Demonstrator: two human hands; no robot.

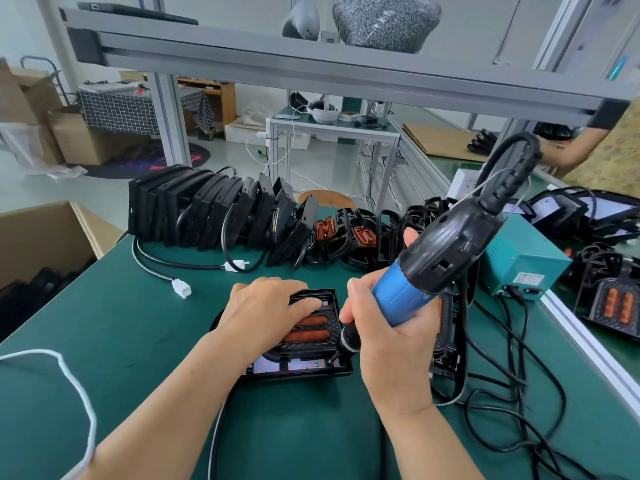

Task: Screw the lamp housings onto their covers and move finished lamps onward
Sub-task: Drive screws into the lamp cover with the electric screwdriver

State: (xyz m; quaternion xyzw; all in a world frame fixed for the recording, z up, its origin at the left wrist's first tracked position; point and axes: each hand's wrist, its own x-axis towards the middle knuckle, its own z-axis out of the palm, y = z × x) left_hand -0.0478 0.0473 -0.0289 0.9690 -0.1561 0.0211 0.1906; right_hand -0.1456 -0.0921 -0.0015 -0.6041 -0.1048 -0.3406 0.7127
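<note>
On the green tabletop (138, 341), the left hand (266, 306) presses flat-fingered on the lamp housing (311, 327) while right-hand (391, 327) fingers grip the electric screwdriver (408, 282), best kept square over the near-right corner screw.

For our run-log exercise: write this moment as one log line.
left hand: presses lamp housing | right hand: grips electric screwdriver | bit: at housing's near-right corner | stage: screwing

An assembly workshop: green-matted workbench (114, 323), aluminium-frame shelving (311, 69), stacked cardboard boxes (69, 133).
</note>
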